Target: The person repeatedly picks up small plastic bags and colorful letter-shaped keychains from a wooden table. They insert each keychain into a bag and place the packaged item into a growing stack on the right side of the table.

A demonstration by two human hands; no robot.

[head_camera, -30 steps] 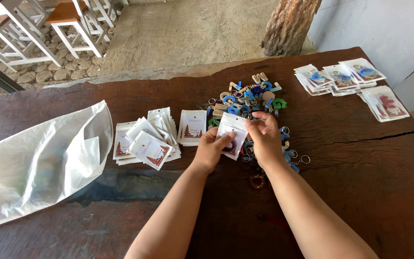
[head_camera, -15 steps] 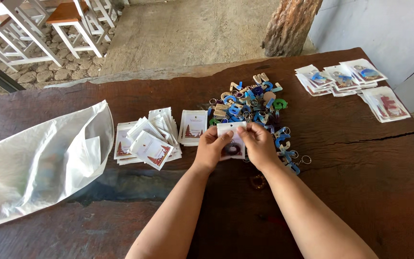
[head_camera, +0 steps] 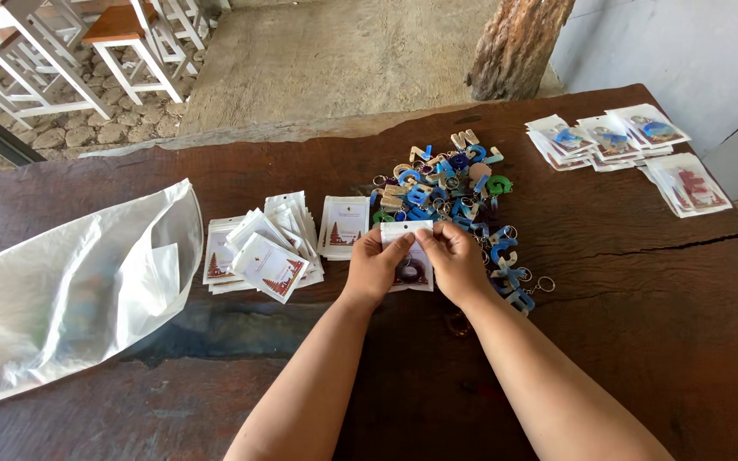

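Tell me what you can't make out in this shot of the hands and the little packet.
- Head view: the small packet is half hidden by the left hand and right hand; its dark contents can't be identified.
- The print on the stacked cards is too small.
- The plastic bag is cut off by the left edge.
- The keychain pile overlaps itself, so it can't be counted.

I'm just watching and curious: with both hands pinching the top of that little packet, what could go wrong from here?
The left hand and right hand pinch the top of a small packet with a dark ring-like piece inside; if the top isn't closed evenly, it might slip out. The pile of letter keychains sits right behind the fingers, so a nudge could scatter some. The leaning stack of packets might slide.
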